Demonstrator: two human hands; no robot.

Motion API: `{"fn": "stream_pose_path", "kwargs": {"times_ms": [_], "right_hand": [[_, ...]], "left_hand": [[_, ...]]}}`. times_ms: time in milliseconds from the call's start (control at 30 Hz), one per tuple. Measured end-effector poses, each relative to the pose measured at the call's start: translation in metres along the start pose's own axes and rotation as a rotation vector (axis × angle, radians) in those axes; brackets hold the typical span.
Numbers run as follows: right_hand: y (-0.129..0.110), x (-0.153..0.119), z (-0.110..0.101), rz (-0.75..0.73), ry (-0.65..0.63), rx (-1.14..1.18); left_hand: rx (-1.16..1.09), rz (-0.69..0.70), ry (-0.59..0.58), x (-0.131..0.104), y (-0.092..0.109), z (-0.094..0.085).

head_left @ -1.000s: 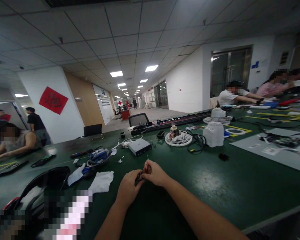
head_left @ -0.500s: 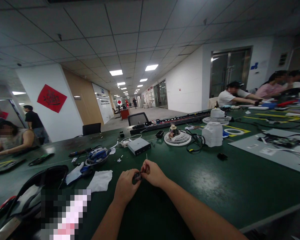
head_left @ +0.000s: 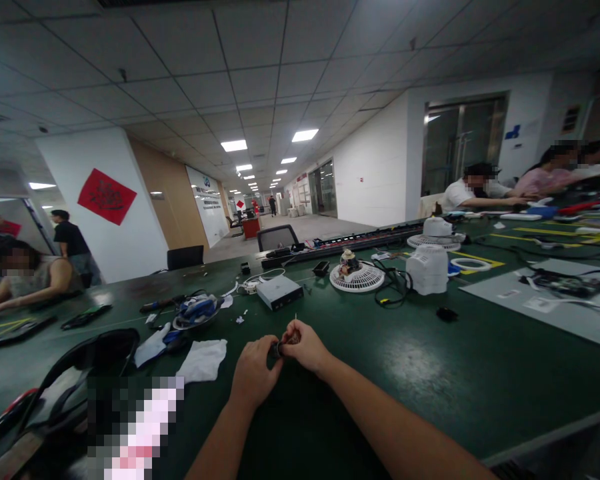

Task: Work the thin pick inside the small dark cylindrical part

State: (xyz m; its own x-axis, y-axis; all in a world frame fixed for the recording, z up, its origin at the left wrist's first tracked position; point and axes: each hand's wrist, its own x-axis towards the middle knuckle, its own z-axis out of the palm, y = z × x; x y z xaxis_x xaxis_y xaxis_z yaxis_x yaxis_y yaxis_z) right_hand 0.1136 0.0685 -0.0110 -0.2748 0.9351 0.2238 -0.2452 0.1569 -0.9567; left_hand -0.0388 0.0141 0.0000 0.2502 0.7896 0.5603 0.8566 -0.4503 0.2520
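Observation:
Near the middle of the green table, my left hand (head_left: 254,375) is closed on a small dark round part (head_left: 276,349). Right beside it, my right hand (head_left: 306,347) pinches a small copper-brown piece (head_left: 293,338) with a thin pale shaft pointing up. The two parts meet or nearly meet between my fingertips; the fingers hide whether they are joined. Beyond my hands lies a silver box-shaped device (head_left: 279,292). To its right is a white round grille (head_left: 357,277) with a small motor-like assembly on it.
White cloth (head_left: 203,361) and a black headset-like strap (head_left: 97,343) lie left. A white housing (head_left: 427,270), black cable (head_left: 397,287) and small black part (head_left: 447,314) lie right. A grey panel (head_left: 545,293) bears electronics. People sit at both far sides.
The brown piece in my right hand now sits slightly closer to the dark part, and its shaft tilts a little differently. The whole view has shifted slightly.

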Motion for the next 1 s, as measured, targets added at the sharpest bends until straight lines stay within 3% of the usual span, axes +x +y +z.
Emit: {"fn": "stream_pose_path", "kwargs": {"times_ms": [667, 1000], "right_hand": [[-0.0068, -0.0037, -0.0046, -0.052, 0.007, -0.246], [-0.0044, -0.0044, -0.0032, -0.111, 0.027, -0.218]], "left_hand": [[-0.021, -0.063, -0.027, -0.0003, -0.0010, 0.0033], [0.000, -0.110, 0.028, 0.0010, -0.0022, 0.0052]]}}
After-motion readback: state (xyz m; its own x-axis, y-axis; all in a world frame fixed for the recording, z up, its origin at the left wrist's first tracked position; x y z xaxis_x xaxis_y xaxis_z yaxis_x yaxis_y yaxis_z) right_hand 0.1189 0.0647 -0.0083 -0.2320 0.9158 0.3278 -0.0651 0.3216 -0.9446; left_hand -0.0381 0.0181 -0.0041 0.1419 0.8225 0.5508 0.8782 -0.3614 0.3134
